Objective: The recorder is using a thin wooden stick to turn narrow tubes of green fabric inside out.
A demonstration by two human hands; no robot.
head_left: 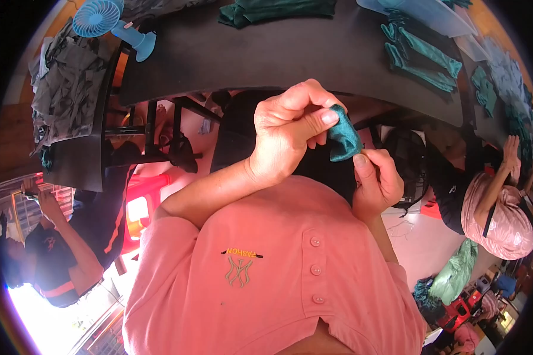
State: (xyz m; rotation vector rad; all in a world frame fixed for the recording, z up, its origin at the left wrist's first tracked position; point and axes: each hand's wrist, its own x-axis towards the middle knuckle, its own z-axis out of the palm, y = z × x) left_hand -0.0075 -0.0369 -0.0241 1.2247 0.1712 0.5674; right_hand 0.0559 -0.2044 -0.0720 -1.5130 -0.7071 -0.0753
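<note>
A small piece of dark green fabric [344,141] is held up between my two hands, just off the near edge of the black table [266,56]. My left hand [293,127] is closed, pinching the fabric's upper end between thumb and curled fingers. At the lower right corner of the piece, the thumb and forefinger of my right hand [378,179] are pressed together on it. The cloth looks folded or tube-like between them; its far side is hidden.
Folded green pieces [278,10] lie at the table's far side, with more green strips [423,58] to the right near a clear bluish bin [426,15]. A blue fan [121,26] and grey cloth pile [71,89] are left. Other people [497,213] work on both sides.
</note>
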